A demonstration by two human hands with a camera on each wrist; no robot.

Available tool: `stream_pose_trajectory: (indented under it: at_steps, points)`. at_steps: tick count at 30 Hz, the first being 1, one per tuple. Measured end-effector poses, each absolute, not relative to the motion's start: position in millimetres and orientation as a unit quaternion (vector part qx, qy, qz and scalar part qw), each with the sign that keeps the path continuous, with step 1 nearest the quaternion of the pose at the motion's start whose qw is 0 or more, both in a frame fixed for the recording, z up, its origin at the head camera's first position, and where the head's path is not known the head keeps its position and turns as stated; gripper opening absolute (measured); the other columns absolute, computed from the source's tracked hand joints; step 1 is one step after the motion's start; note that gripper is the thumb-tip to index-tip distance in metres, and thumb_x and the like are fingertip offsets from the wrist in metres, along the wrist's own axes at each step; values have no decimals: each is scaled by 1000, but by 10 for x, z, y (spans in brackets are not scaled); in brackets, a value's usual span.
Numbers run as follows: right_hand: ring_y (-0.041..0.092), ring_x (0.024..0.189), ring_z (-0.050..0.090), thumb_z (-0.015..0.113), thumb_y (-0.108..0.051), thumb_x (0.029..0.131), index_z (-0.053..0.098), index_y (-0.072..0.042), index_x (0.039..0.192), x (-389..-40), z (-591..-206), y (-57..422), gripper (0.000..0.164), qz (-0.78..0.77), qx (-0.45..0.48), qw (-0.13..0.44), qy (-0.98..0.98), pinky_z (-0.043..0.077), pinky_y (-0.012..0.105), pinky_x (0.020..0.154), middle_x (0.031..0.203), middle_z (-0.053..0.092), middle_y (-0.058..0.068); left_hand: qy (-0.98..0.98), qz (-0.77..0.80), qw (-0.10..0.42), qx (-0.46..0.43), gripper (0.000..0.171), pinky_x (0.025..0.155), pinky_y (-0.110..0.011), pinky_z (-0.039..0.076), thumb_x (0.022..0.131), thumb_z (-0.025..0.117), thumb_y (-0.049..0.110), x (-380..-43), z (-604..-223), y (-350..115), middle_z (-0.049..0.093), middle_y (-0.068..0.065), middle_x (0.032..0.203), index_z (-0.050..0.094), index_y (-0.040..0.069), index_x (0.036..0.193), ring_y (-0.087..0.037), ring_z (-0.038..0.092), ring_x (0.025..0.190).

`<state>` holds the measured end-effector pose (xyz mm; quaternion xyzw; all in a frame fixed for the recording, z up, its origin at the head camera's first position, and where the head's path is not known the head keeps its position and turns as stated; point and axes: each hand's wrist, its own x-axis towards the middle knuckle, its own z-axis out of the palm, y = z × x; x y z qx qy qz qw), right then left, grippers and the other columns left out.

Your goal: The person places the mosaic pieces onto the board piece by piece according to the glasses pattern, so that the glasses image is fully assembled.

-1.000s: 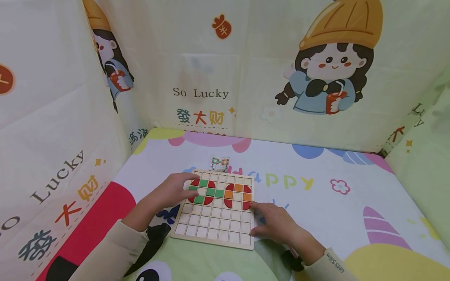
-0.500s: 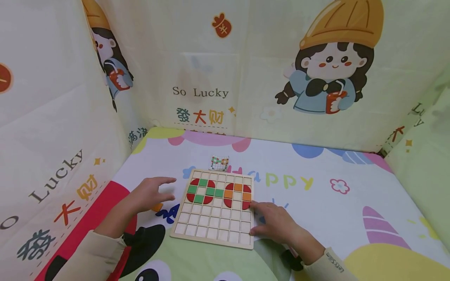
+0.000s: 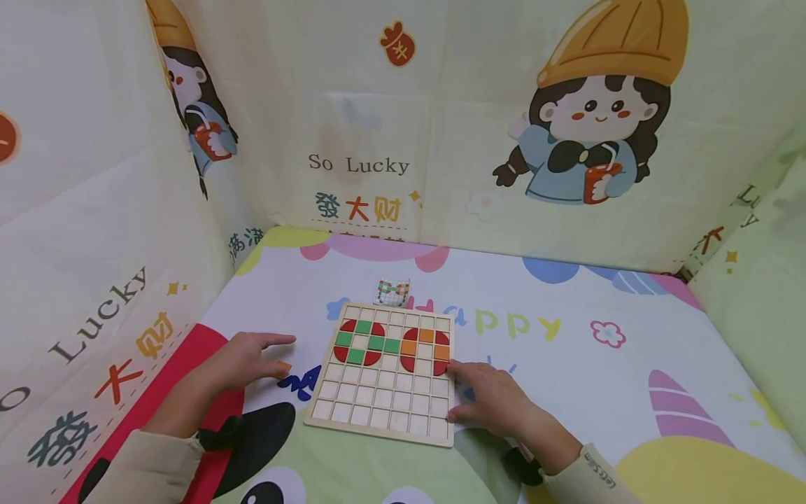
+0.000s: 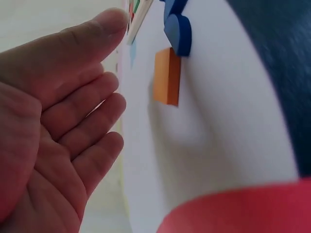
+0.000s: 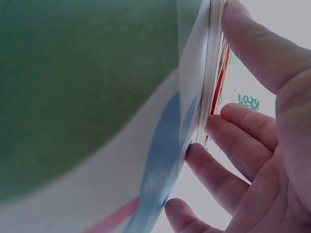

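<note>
"Where are our hands?"
"Our left hand (image 3: pixel 236 360), fingers relaxed, holding nothing, is just beside one loose orange square tile (image 4: pixel 166 80), left of the wooden grid board (image 3: pixel 380 399). Our right hand (image 3: pixel 494 399), unclenched, touches the board's right edge; printed tablecloth (image 3: pixel 567 381) spreads beyond."
"Our count?"
"Aboard: five green tiles (image 3: pixel 392 346), three orange tiles (image 3: pixel 427 336), eight red quarter-circles (image 3: pixel 408 365)."

Printed tabletop (image 3: pixel 567 378) | wooden grid board (image 3: pixel 380 400) | pattern card (image 3: pixel 392 292) just beyond it | orange block (image 4: pixel 166 77) beside blue pieces (image 4: pixel 181 35)
</note>
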<state>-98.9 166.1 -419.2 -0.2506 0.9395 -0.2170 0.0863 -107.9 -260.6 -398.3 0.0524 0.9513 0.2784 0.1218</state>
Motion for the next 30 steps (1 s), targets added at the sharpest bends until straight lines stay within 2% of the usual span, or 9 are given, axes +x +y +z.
stream_pose_trajectory:
  at_steps: [10,16,23,30]
  points:
    - [33,124,55,87,-35,76,60,-9,133,-985,-4182,1657,68,-217,-252,82,939,43,57,97,132,63,10,952,269,139,50,48,74,-40,59,79,84,15,-1038,-4042,-2658,66,-19,120,70,2,123,-48,53,119]
    - [34,124,55,87,-36,76,60,-9,134,-982,-4182,1654,69,-218,-249,84,940,43,57,98,133,63,10,952,271,130,49,41,74,-41,59,76,85,12,-1041,-4062,-2672,67,-15,115,72,6,115,-44,55,114]
    - [34,124,55,87,-35,76,60,-8,134,-987,-4199,1655,69,-219,-248,84,940,43,57,98,133,63,11,957,252,126,64,30,78,-43,58,79,82,6,-1089,-4071,-2658,67,-10,108,72,7,107,-37,57,107]
    - [33,124,55,87,-36,76,60,-10,134,-984,-4199,1658,69,-217,-247,84,941,43,57,98,132,63,10,958,249,124,65,34,77,-43,59,76,83,5,-1124,-4081,-2639,67,-10,108,72,7,109,-38,57,107]
